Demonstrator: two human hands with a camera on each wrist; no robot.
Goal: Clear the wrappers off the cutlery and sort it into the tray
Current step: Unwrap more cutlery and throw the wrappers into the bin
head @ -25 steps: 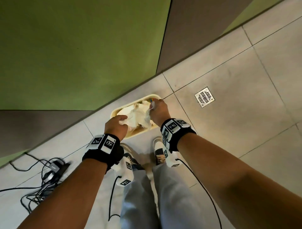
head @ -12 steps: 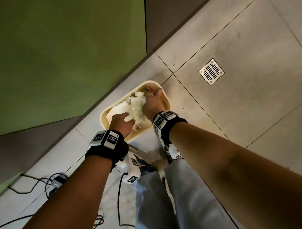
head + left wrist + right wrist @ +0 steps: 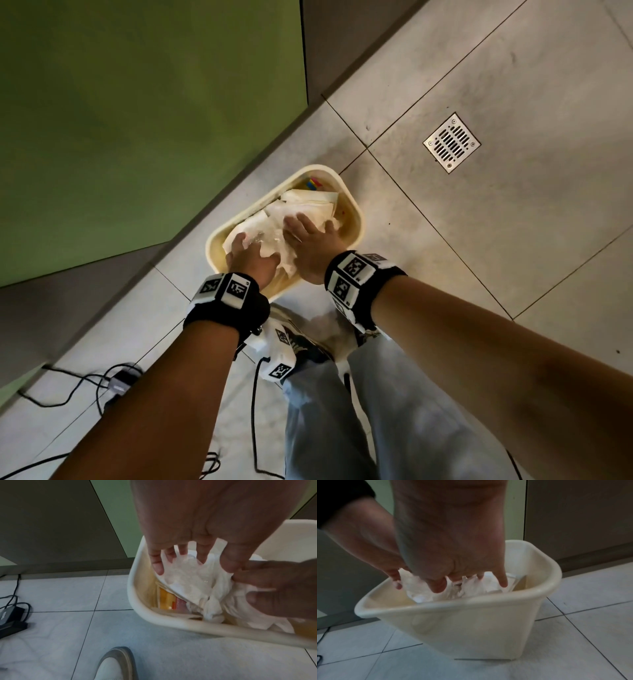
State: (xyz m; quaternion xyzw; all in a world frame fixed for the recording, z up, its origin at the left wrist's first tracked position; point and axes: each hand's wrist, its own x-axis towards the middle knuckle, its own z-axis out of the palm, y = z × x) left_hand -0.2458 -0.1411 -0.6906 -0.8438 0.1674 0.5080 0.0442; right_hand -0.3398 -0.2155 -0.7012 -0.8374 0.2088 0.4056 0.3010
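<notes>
Head view: both hands, left [image 3: 251, 257] and right [image 3: 309, 242], fingers spread straight, pressing down white wrappers [image 3: 270, 236] inside cream bin [image 3: 356, 219] on tiled floor [image 3: 479, 240].

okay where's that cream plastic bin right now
In the head view the cream plastic bin stands on the grey tiled floor by the green wall, left of the metal floor drain, in front of the person's shoes.

I seem to be in a utility or washroom-like space: grey tiled floor [image 3: 513, 240], a steel floor drain [image 3: 451, 142], green wall panels [image 3: 137, 120], a cream waste bin [image 3: 471, 628]
</notes>
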